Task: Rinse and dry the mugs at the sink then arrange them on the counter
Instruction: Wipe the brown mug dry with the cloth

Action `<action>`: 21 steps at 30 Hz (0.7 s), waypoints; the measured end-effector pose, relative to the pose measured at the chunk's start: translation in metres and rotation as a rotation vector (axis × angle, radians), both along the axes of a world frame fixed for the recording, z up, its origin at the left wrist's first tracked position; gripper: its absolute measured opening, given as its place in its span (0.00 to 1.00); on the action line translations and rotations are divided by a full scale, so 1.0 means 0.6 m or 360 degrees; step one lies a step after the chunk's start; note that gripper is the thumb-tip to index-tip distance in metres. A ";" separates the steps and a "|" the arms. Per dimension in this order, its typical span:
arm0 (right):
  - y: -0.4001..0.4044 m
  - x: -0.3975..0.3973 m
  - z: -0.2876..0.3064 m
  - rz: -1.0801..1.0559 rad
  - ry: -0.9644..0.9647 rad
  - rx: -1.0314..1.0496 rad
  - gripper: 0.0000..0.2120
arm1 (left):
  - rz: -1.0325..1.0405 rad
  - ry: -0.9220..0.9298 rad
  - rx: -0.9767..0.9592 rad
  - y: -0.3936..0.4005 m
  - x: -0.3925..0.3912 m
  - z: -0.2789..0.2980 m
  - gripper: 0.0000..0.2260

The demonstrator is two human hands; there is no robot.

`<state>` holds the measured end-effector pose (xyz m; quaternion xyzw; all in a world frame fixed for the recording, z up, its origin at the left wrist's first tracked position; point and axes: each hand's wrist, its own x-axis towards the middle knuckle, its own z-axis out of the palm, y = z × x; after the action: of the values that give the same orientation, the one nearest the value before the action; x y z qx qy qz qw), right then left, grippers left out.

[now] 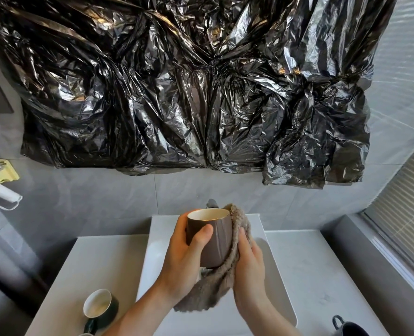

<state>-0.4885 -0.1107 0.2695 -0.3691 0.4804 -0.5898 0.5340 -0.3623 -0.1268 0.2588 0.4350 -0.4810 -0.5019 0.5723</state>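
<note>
Over the white sink (pixel 157 248) I hold a brown mug (pixel 219 238) with a cream inside, upright and tilted slightly. My left hand (pixel 186 258) grips its left side, thumb across the front. My right hand (pixel 249 260) presses a fuzzy taupe towel (pixel 213 287) against the mug's right side and base; the towel hangs down below the mug. A dark green mug (pixel 101 309) with a white inside stands on the counter at the left. A dark blue mug (pixel 349 328) sits at the bottom right edge, partly cut off.
The grey faucet (pixel 212 203) peeks out behind the mug's rim. White counter (pixel 310 275) runs on both sides of the sink. Crumpled black plastic (pixel 189 88) covers the wall above. A white hairdryer (pixel 2 192) hangs at the left; a window blind (pixel 404 214) is at the right.
</note>
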 end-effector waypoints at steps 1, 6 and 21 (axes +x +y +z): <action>-0.002 -0.004 0.000 0.0051 -0.0052 0.0049 0.16 | -0.0013 0.0016 0.0025 0.001 0.000 0.000 0.19; 0.009 0.003 0.000 -0.0058 0.0081 -0.0101 0.16 | -0.0094 -0.0133 -0.0002 0.003 0.000 0.008 0.22; 0.009 -0.017 0.007 -0.0178 0.0348 -0.0477 0.12 | -0.0122 -0.0005 0.0174 -0.003 0.002 0.001 0.32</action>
<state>-0.4984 -0.1055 0.2735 -0.4789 0.4621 -0.6399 0.3841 -0.3612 -0.1287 0.2594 0.4477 -0.4701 -0.5482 0.5273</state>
